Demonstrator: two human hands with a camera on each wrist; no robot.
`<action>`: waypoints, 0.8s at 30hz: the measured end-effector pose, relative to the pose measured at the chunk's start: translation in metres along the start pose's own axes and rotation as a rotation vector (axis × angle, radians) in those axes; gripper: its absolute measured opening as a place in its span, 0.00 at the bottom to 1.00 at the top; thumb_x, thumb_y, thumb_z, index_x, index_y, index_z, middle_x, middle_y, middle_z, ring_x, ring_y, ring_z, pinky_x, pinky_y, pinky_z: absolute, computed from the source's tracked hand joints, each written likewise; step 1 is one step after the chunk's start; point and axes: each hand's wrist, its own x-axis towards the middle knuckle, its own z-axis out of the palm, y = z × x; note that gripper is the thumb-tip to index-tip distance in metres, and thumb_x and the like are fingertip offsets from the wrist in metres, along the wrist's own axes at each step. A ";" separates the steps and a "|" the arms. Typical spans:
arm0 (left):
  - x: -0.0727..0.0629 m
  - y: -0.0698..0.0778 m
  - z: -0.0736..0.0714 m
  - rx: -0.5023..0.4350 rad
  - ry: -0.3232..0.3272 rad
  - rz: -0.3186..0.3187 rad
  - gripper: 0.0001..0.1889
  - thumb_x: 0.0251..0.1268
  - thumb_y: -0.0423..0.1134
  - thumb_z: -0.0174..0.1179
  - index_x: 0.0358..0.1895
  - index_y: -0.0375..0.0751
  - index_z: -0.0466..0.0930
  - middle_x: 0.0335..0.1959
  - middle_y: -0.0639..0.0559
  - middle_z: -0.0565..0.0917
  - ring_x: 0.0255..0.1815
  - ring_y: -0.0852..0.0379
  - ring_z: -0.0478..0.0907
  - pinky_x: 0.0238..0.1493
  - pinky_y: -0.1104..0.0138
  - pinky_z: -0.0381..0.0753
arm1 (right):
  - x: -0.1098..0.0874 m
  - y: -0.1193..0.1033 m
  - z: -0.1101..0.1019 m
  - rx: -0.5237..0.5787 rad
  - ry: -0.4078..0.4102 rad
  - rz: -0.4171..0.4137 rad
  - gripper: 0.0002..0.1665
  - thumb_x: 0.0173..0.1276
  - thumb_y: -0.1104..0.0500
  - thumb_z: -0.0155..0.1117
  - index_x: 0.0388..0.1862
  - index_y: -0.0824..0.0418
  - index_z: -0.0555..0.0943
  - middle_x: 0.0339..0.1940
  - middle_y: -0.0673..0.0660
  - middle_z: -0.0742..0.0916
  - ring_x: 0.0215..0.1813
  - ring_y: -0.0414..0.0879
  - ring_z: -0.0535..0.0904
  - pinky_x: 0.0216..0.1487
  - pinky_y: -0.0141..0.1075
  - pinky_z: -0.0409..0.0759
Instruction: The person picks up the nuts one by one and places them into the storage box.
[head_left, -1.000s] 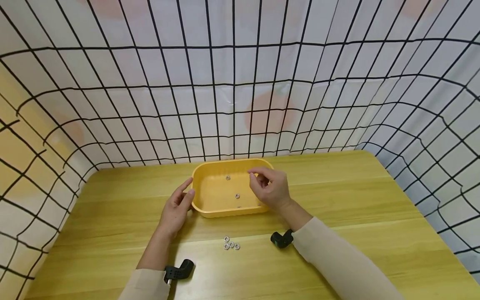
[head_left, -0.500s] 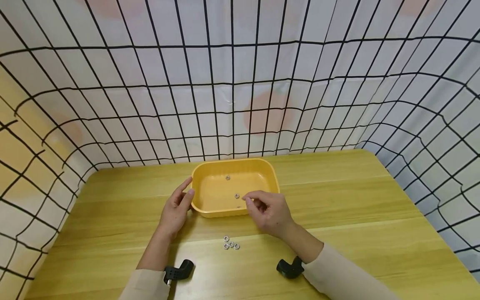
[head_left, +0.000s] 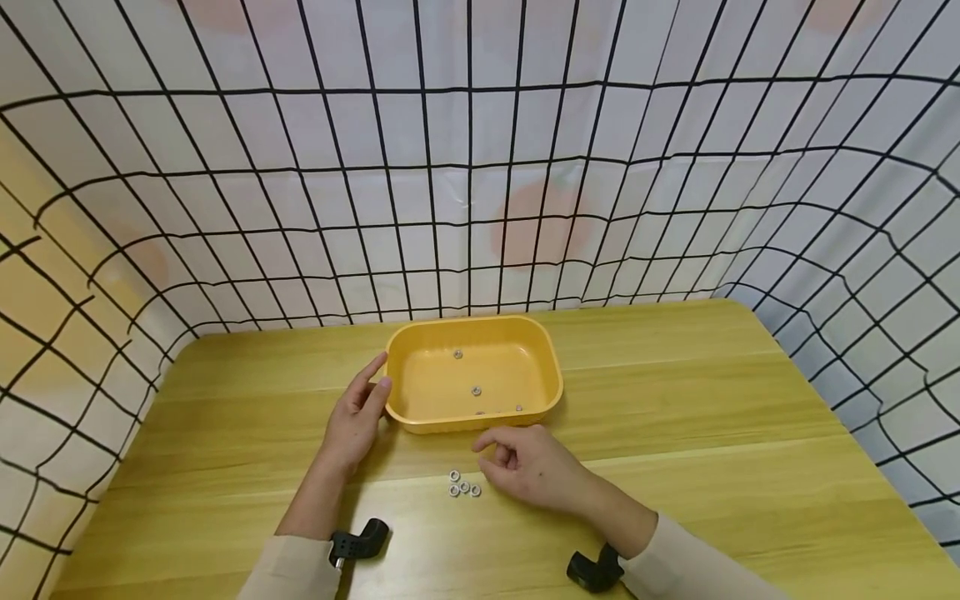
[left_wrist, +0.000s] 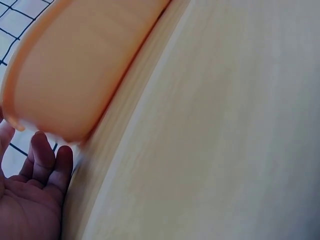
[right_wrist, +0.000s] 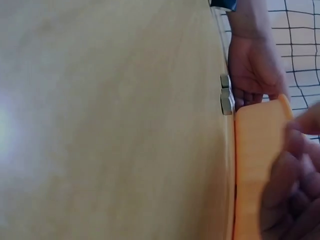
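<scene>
A yellow plastic tray [head_left: 427, 393] stands toward the back of the table. My left hand [head_left: 354, 423] rests against its left end in the head view, thumb and index fingertip touching the rim; the left wrist view has those fingers [left_wrist: 62, 167] loosely bent beside the tray wall. On the wood in front lies a small cluster of metal hex nuts [head_left: 465, 487]. My right hand [head_left: 536, 468] hovers just right of that cluster, thumb and index finger apart with nothing between them, other fingers curled. Inside the tray are several more nuts [head_left: 476, 391], some partly hidden by the near wall.
A black wire grid [head_left: 468, 225] with a pale cloth behind it encloses the back and sides of the wooden table [head_left: 675, 400]. Each wrist carries a black camera mount [head_left: 360, 542].
My right hand has come from above the tray toward me, down beside the nut cluster, and its thumb and index finger have parted. The left hand and the clustered nuts stay in place.
</scene>
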 end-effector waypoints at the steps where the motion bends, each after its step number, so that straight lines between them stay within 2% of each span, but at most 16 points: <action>1: 0.000 0.000 0.000 0.000 -0.002 -0.002 0.27 0.78 0.61 0.49 0.77 0.72 0.63 0.54 0.42 0.78 0.49 0.51 0.74 0.53 0.65 0.74 | -0.001 0.001 0.001 -0.006 -0.041 0.029 0.10 0.68 0.59 0.70 0.48 0.57 0.86 0.24 0.43 0.82 0.23 0.32 0.72 0.28 0.27 0.75; 4: 0.000 0.000 -0.001 -0.003 -0.009 -0.009 0.26 0.78 0.61 0.49 0.76 0.73 0.63 0.55 0.42 0.78 0.50 0.52 0.74 0.54 0.65 0.74 | -0.003 0.002 0.003 -0.026 -0.150 0.091 0.14 0.66 0.55 0.73 0.50 0.54 0.85 0.24 0.41 0.82 0.23 0.32 0.73 0.31 0.27 0.74; 7: 0.000 0.000 -0.001 -0.005 -0.012 -0.016 0.26 0.78 0.61 0.50 0.76 0.73 0.63 0.55 0.42 0.78 0.50 0.52 0.75 0.55 0.66 0.75 | -0.005 0.005 0.006 -0.062 -0.203 0.091 0.15 0.65 0.53 0.74 0.49 0.52 0.84 0.22 0.39 0.81 0.23 0.31 0.74 0.32 0.26 0.74; 14: 0.000 -0.001 -0.001 -0.006 -0.013 -0.003 0.26 0.78 0.61 0.49 0.76 0.72 0.63 0.56 0.42 0.79 0.51 0.54 0.76 0.56 0.66 0.76 | -0.005 0.008 0.010 -0.117 -0.187 0.055 0.10 0.64 0.54 0.75 0.44 0.50 0.85 0.20 0.37 0.80 0.22 0.29 0.72 0.34 0.26 0.74; 24: 0.001 -0.002 -0.001 -0.027 -0.008 0.008 0.26 0.79 0.60 0.50 0.76 0.71 0.65 0.55 0.42 0.78 0.49 0.55 0.76 0.56 0.65 0.77 | -0.001 0.012 0.017 -0.114 -0.146 0.019 0.04 0.65 0.56 0.74 0.36 0.50 0.86 0.18 0.37 0.79 0.21 0.27 0.70 0.30 0.25 0.72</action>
